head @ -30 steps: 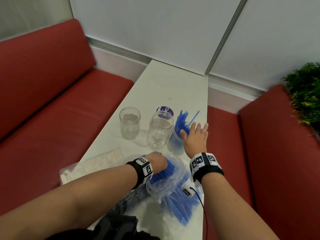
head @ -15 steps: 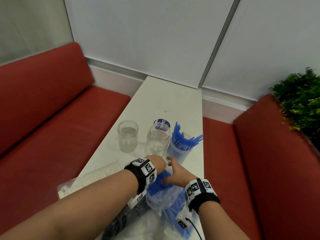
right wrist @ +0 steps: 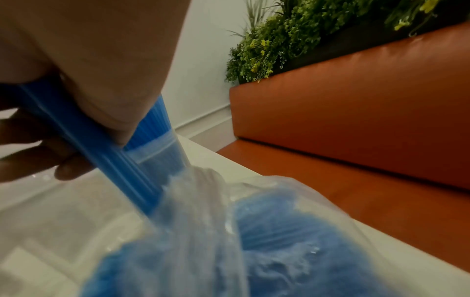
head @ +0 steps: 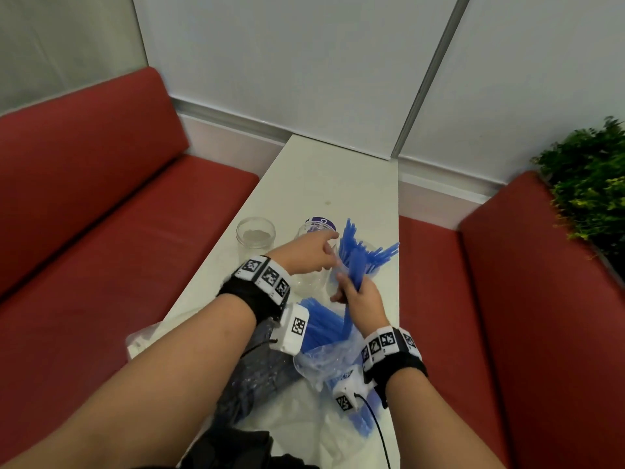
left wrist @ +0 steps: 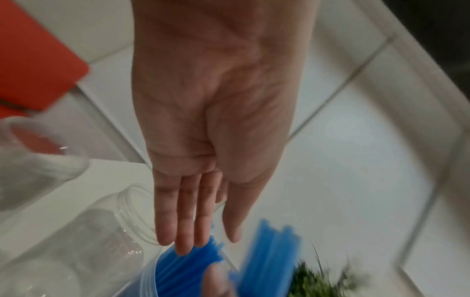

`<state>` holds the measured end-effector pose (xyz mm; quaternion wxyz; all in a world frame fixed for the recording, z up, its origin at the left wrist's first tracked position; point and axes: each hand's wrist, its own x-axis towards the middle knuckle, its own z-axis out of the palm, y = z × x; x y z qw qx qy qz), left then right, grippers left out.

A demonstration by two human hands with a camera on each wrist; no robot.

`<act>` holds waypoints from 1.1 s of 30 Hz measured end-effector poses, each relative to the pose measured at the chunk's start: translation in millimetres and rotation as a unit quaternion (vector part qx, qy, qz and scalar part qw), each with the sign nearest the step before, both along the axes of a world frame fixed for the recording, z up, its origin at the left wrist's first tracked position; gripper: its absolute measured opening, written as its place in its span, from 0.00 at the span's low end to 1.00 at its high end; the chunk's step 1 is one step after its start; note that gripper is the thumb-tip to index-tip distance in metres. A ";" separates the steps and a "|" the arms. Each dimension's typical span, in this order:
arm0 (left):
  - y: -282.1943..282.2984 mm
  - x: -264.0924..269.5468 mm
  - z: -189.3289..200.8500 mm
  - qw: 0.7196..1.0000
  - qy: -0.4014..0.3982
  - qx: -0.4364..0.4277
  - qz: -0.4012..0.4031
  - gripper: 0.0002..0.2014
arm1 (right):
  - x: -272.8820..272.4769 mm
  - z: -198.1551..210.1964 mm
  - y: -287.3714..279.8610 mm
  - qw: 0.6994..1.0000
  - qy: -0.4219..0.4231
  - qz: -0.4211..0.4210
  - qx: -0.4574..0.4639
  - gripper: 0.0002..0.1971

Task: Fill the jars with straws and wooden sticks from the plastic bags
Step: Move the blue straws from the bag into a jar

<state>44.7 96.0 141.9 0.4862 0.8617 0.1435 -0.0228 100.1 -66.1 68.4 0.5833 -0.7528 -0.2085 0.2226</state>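
On the white table (head: 324,184), my right hand (head: 350,287) grips a bundle of blue straws (head: 353,269) and holds it upright beside the clear jar of blue straws (head: 368,255). The right wrist view shows those straws (right wrist: 106,156) rising out of the clear plastic bag (right wrist: 203,231). My left hand (head: 324,252) is open, its straight fingers (left wrist: 183,231) reaching to the tips of the jar's straws (left wrist: 188,261). An empty jar (head: 313,228) stands partly hidden behind it, and another empty jar (head: 255,235) is farther left. The straw bag (head: 324,333) lies between my wrists.
A clear bag of wooden sticks (head: 145,336) lies at the near left table edge, mostly hidden by my left arm. A dark bag (head: 257,374) lies under my forearm. Red bench seats (head: 118,248) flank the narrow table, with a green plant (head: 588,184) behind the right bench.
My right hand left the jar, took a bundle of straws from the bag and raised it toward the jar. My left hand let go of the bag and reached forward to the jar's straws.
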 end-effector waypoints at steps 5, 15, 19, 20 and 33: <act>-4.8 -2.8 -15.9 0.961 -0.022 -0.251 0.114 0.15 | 20.2 58.5 10.0 0.989 -0.026 0.002 0.143 0.10; -32.5 -2.4 -43.2 0.791 0.082 -0.596 0.111 0.34 | 20.3 125.5 13.9 0.960 -0.006 -0.003 0.280 0.12; -44.4 10.5 -47.2 0.832 0.076 -0.537 0.113 0.36 | 14.1 120.6 12.2 0.964 -0.007 -0.017 0.264 0.10; -46.2 12.1 -48.0 0.847 0.071 -0.515 0.112 0.35 | 13.8 120.2 12.6 0.966 -0.008 -0.018 0.259 0.10; -46.7 13.6 -28.9 0.938 0.031 -0.343 0.046 0.39 | 24.3 123.1 9.7 0.964 0.043 -0.084 0.249 0.13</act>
